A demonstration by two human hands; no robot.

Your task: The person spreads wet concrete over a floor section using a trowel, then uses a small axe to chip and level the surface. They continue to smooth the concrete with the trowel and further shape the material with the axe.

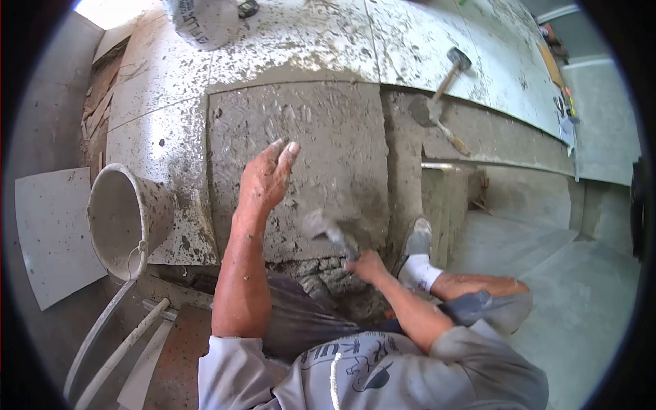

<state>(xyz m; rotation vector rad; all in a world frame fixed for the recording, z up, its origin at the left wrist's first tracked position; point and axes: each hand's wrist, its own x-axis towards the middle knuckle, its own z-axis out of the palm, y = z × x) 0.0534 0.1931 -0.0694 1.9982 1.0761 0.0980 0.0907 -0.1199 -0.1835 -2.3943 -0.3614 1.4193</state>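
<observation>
My left hand [267, 175] is held over the square bed of wet grey mortar [273, 123], its fingers stretched forward with nothing in them. Lower right of it, my right hand [367, 266] is closed round the handle of a trowel [331, 232]. The trowel's blade is blurred over the near part of the mortar. White tiles spattered with mortar [157, 143] border the bed at the left and at the far side. Rough, lumpy mortar [335, 277] lies along the bed's near edge, just below the trowel.
A bucket [160, 212] stands at the left, near a loose tile [51, 232] and pipes [119, 355]. A mallet [447, 78] and another trowel [424, 113] lie at the upper right. A bag [198, 24] is at the top. My shoe [418, 238] is beside a step.
</observation>
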